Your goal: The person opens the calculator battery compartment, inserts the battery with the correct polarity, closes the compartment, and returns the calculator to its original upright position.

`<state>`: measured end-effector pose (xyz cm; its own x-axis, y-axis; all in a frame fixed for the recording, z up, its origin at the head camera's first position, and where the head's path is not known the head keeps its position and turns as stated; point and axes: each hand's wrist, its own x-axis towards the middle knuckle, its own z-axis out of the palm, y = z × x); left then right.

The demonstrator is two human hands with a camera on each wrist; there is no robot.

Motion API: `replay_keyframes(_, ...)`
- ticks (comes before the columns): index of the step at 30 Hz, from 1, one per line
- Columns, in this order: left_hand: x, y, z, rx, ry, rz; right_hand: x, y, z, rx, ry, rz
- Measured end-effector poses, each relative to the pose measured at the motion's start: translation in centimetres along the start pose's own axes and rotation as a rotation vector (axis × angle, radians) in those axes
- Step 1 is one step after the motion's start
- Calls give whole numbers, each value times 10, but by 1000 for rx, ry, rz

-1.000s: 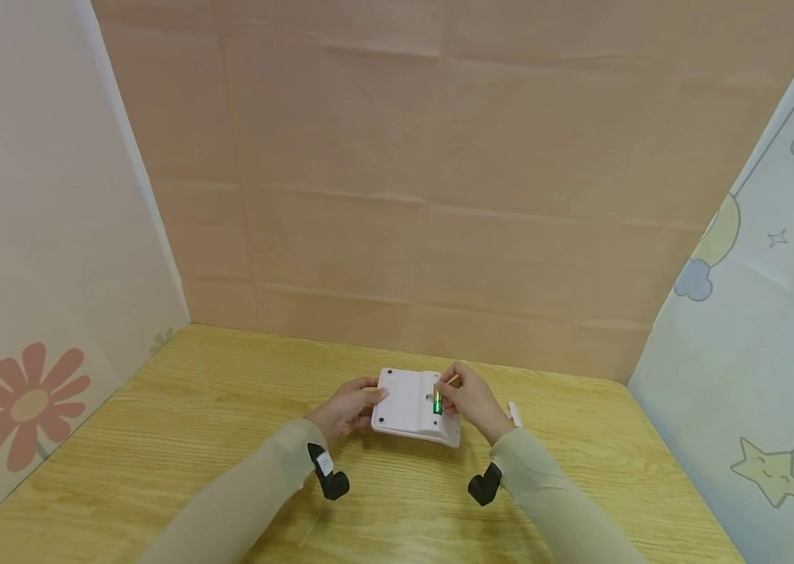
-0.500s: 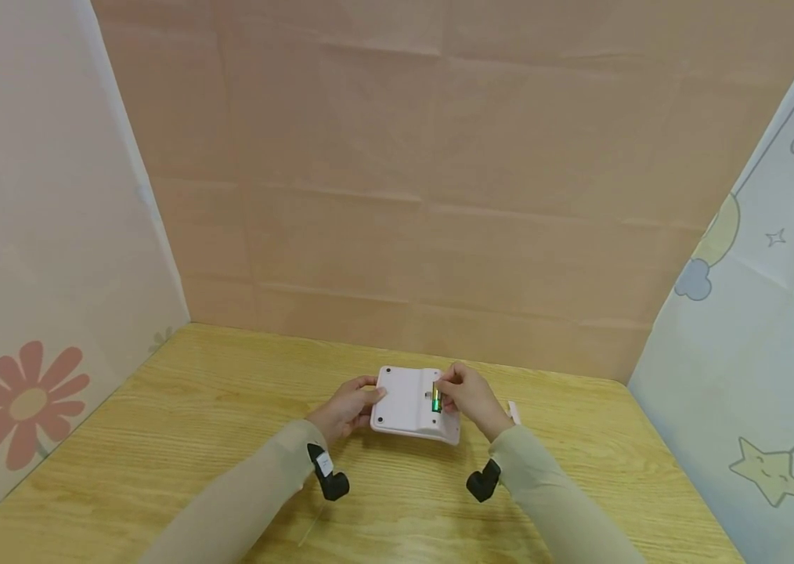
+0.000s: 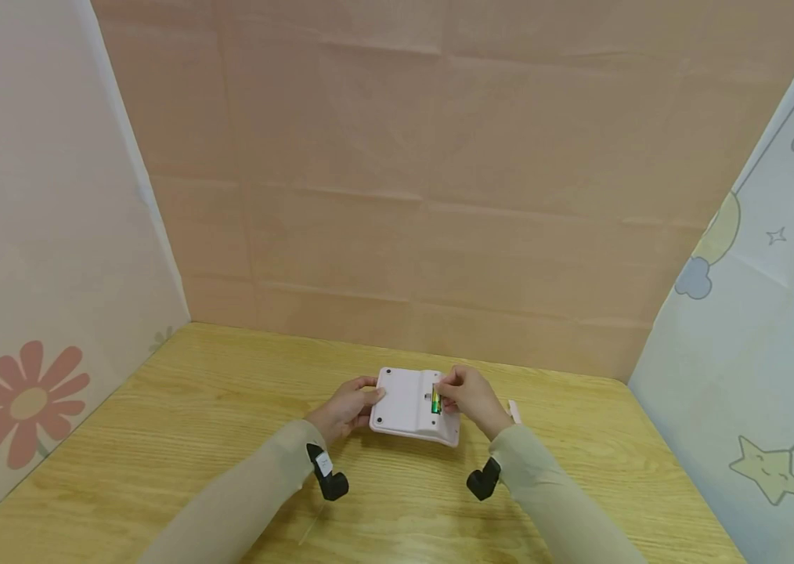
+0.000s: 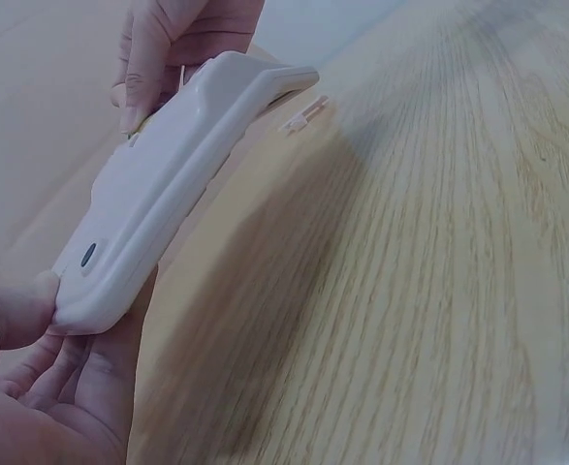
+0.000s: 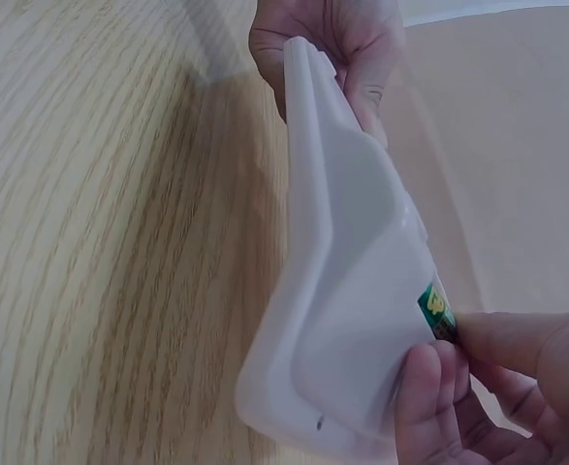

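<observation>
A pale pink calculator (image 3: 400, 401) is held tilted above the table, its back turned up and small dark feet at the corners. My left hand (image 3: 346, 407) grips its left edge, thumb on the back and fingers underneath. A green and gold battery (image 3: 435, 401) lies at the slot in the raised part of the back. My right hand (image 3: 473, 398) pinches at this battery, the thumb against its end in the right wrist view and the other fingers curled by the calculator's edge. Part of the battery (image 5: 437, 310) is hidden by the thumb and the casing.
A small pale pink battery cover (image 3: 514, 412) lies on the wooden table (image 3: 228, 439), just beyond my right wrist. A peach-coloured backdrop (image 3: 397, 196) rises behind the table, with printed panels to the left and right. Each sleeve carries a black wrist camera (image 3: 484, 479).
The calculator has shifted very slightly to the left. At the slot, the battery's visible side looks lighter green than before, with the right fingers still on it. The left hand keeps its grip.
</observation>
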<state>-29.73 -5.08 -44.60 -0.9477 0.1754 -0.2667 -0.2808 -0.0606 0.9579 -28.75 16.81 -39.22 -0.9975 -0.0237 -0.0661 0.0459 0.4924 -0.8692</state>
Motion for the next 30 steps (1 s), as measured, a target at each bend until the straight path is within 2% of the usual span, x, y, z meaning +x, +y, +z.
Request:
replay_keyframes(16,0,-3,1,2,-12,-3,0,3,-6,5,-37,49)
replay_keyframes(30,1,-3,1,-20,-24,4,1,3,-8,12,-30,56)
